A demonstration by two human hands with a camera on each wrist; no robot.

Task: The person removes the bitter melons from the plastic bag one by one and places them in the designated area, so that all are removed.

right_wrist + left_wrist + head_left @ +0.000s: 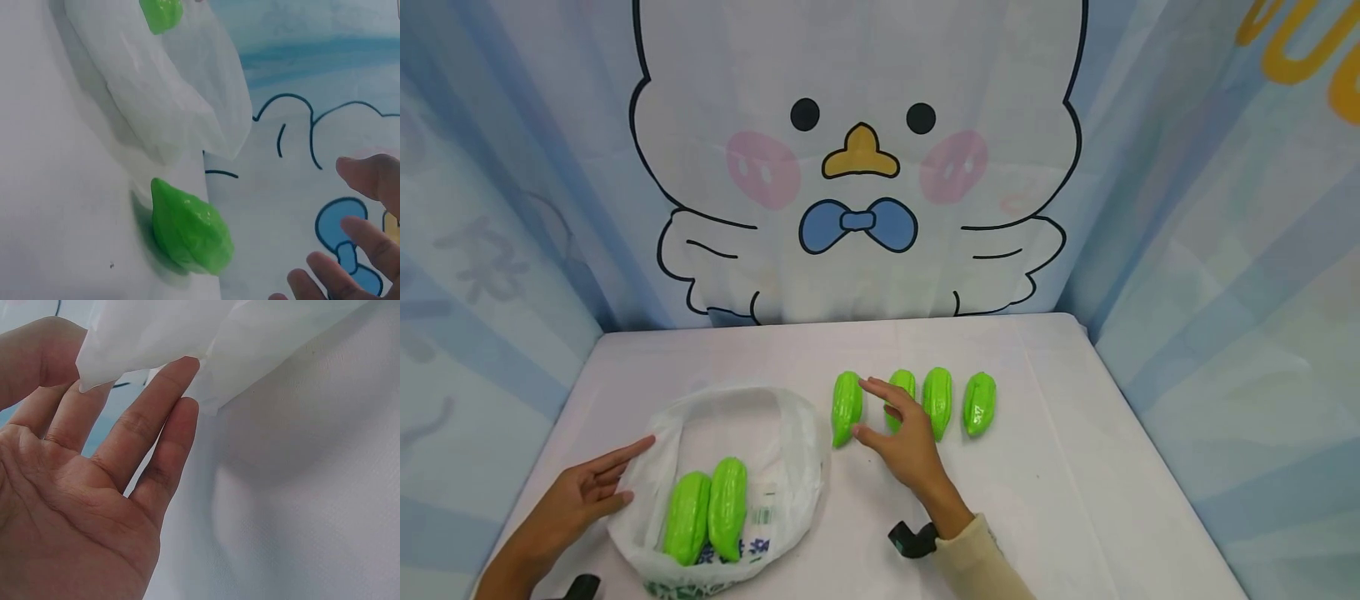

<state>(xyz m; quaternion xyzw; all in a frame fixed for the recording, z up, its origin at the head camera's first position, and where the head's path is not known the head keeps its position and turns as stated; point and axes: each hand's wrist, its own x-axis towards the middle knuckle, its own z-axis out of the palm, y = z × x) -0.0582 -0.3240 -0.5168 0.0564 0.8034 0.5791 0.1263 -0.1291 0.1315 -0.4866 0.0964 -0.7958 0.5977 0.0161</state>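
On the left of the table a white plastic bag (pixel 805 483) stands with its mouth spread wide. Two glossy, ridged green toy vegetables (pixel 727 508) lie inside it. My left hand (pixel 580 497) is at the bag's left side, fingers extended; in the left wrist view the bag's thin edge (pixel 144 344) overlaps the fingers. Several more green toy vegetables stand in a row farther back. Near the leftmost one (pixel 847 408), my right hand (pixel 910 437) hovers with thumb and fingers apart, holding nothing. It partly hides the second vegetable (pixel 901 383).
To the right of the right hand lie two more green vegetables, a middle one (pixel 937 400) and the rightmost (pixel 980 404). A white cloth covers the table (pixel 1075 500). Behind it hangs a curtain (pixel 857 283) with a cartoon bird, and patterned curtains close both sides.
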